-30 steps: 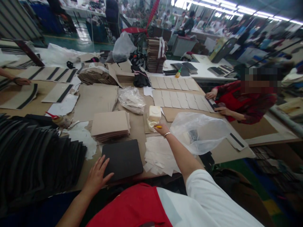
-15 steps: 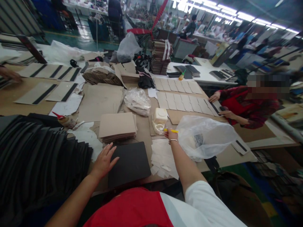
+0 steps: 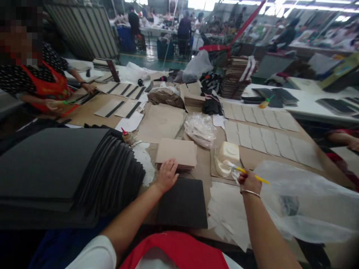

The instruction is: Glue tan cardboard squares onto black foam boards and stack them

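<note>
In my right hand point(image 3: 249, 183) is a brush point(image 3: 259, 178) with a yellow handle, gripped between closed fingers. Its pale bristles are at the opening of a cut cream plastic jug point(image 3: 230, 154). My left hand point(image 3: 167, 175) lies with fingers extended on the near edge of a stack of tan cardboard sheets point(image 3: 176, 151); whether it grips the top sheet I cannot tell. Just below that hand, a dark grey rectangular panel point(image 3: 183, 203) lies flat at the table's front edge. Loose pale paper sheets point(image 3: 228, 209) are spread beneath the jug.
A tall pile of dark panels point(image 3: 56, 164) stands at left. A red-tipped glue bottle point(image 3: 127, 136) sits behind it. Clear plastic bags point(image 3: 314, 201) and rows of cardboard pieces point(image 3: 269, 138) occupy the right. A co-worker in an orange apron point(image 3: 50, 86) handles pieces at far left.
The view has turned left. My left hand has moved from the dark panel to the cardboard stack. My right hand still holds the brush by the jug.
</note>
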`<act>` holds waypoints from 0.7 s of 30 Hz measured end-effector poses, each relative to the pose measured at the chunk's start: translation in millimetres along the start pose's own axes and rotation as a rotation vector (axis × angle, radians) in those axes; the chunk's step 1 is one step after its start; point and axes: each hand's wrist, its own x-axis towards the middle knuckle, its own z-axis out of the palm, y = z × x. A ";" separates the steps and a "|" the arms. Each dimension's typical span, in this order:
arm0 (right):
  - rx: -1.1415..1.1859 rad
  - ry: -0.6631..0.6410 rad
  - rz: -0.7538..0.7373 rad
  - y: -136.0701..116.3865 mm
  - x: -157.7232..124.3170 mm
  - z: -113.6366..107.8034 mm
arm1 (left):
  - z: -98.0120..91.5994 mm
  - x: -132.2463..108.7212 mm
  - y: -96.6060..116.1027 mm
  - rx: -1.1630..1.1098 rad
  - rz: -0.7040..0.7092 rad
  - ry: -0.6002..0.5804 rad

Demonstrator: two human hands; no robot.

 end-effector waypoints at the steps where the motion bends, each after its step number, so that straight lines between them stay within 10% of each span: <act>1: 0.044 -0.082 0.025 -4.6 -7.2 18.8 | 2.6 5.9 0.8 0.018 0.009 -0.028; 9: -0.249 -0.841 -0.050 -10.9 -109.6 186.4 | 25.7 16.6 -0.5 0.056 0.018 -0.241; 21: -0.554 -0.887 -0.268 16.5 -98.3 268.0 | 27.4 19.4 -2.2 0.080 0.037 -0.218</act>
